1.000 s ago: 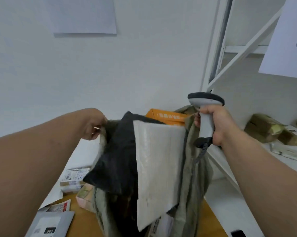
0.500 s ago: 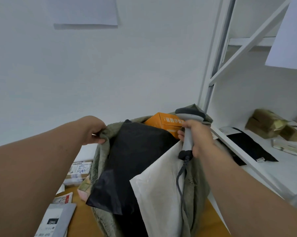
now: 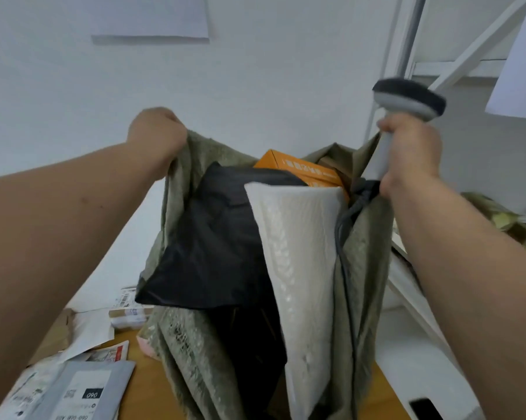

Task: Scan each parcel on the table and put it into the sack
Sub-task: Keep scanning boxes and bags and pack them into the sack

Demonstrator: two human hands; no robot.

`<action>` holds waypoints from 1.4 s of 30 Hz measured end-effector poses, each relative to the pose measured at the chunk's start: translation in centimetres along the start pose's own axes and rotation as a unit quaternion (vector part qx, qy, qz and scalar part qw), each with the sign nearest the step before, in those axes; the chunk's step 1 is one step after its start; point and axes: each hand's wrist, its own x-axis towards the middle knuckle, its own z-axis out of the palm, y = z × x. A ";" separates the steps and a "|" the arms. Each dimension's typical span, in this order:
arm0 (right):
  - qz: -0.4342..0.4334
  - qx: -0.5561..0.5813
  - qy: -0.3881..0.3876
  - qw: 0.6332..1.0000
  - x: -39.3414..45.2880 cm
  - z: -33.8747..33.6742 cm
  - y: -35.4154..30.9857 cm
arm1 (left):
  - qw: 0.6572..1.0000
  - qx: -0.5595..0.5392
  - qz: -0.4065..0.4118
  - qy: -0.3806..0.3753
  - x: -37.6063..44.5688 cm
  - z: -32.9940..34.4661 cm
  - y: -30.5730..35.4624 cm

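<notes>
Sack (image 3: 192, 353) rim gripped by left hand (image 3: 155, 134) (right hand (image 3: 413, 153) grips scanner (image 3: 407, 100)).

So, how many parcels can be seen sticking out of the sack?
3: a black plastic mailer bag on the left, a white bubble-padded envelope beside it on the right, and an orange cardboard box behind both. More may be hidden deeper inside.

The right hand (image 3: 413, 153), gripping the scanner (image 3: 407, 101), rises from the sack's (image 3: 364, 244) mouth to its right rim; the white bubble mailer (image 3: 301, 268) stands upright again
</notes>
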 end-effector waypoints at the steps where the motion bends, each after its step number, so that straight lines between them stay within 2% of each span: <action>1: -0.025 -0.003 -0.002 1.000 -0.1 0.2 -1.3 | 1.000 -0.008 0.015 0.004 0.4 -0.4 0.8; 3: -0.075 -0.010 -0.007 0.997 0.6 0.6 -3.2 | 1.000 0.014 0.006 -0.013 0.9 -1.0 1.7; 5: -0.083 -0.062 -0.034 0.994 1.0 1.3 -3.2 | 0.987 0.089 -0.046 -0.125 -0.5 -0.1 1.1; 7: -0.037 -0.138 -0.066 0.988 0.8 1.8 -1.8 | 0.945 0.096 -0.159 -0.270 -3.4 1.6 -0.9; 9: 0.034 -0.194 -0.092 0.976 0.2 1.5 0.6 | 0.918 0.040 -0.232 -0.320 -5.5 2.7 -2.1; 11: 0.066 -0.236 -0.103 0.964 -0.6 0.6 2.9 | 0.929 -0.006 -0.224 -0.293 -5.7 3.4 -2.9; 13: 0.060 -0.261 -0.094 0.959 -0.3 0.1 3.9 | 0.948 -0.064 -0.205 -0.233 -4.8 3.4 -2.5; 17: -0.021 -0.213 -0.059 0.975 0.9 0.0 1.2 | 0.967 -0.182 -0.154 -0.088 -2.4 2.8 0.6; 19: -0.065 -0.190 -0.049 0.978 1.4 -0.3 0.2 | 0.970 -0.199 -0.141 -0.019 -1.5 2.9 0.5; 20: -0.073 -0.197 -0.055 0.976 1.5 -0.3 0.1 | 0.977 -0.162 -0.135 -0.014 -1.6 3.2 -0.1; 23: -0.034 -0.244 -0.072 0.966 1.5 -0.5 1.4 | 0.992 -0.002 -0.081 -0.094 -4.1 5.2 -1.1; 24: -0.021 -0.251 -0.072 0.965 1.6 -0.6 2.1 | 0.995 0.002 -0.044 -0.091 -5.4 5.6 -0.2; 26: -0.026 -0.267 -0.075 0.961 1.6 -0.9 3.2 | 0.989 -0.078 0.068 -0.104 -8.8 5.4 3.1; 27: -0.034 -0.274 -0.079 0.958 1.7 -1.0 3.6 | 0.971 -0.113 0.131 -0.164 -10.5 5.0 5.0; 28: -0.036 -0.278 -0.082 0.956 1.7 -1.0 3.8 | 0.940 -0.092 0.195 -0.263 -12.1 4.5 6.5; 29: -0.031 -0.273 -0.082 0.958 1.7 -0.9 3.8 | 0.890 -0.001 0.258 -0.376 -13.3 4.3 7.4; 30: -0.022 -0.263 -0.083 0.961 1.6 -0.8 3.9 | 0.823 0.126 0.298 -0.467 -14.3 4.5 7.6; 31: -0.014 -0.254 -0.088 0.963 1.4 -0.7 3.9 | 0.749 0.264 0.318 -0.518 -14.8 5.1 7.0; 32: -0.009 -0.248 -0.095 0.964 1.3 -0.6 3.9 | 0.684 0.386 0.322 -0.528 -14.9 5.7 6.2; 33: -0.006 -0.245 -0.103 0.964 1.1 -0.6 3.9 | 0.638 0.476 0.317 -0.515 -14.9 6.4 5.1; 34: -0.004 -0.243 -0.110 0.964 1.0 -0.7 4.1 | 0.616 0.528 0.308 -0.497 -14.9 7.1 4.1; 37: 0.010 -0.247 -0.120 0.961 0.7 -1.0 4.5 | 0.620 0.558 0.296 -0.466 -14.5 8.6 1.5; 39: 0.023 -0.254 -0.123 0.959 0.4 -1.3 4.6 | 0.628 0.566 0.330 -0.419 -14.2 9.5 0.5; 42: 0.037 -0.253 -0.121 0.959 0.1 -2.1 4.9 | 0.655 0.557 0.406 -0.309 -13.5 10.8 -0.6</action>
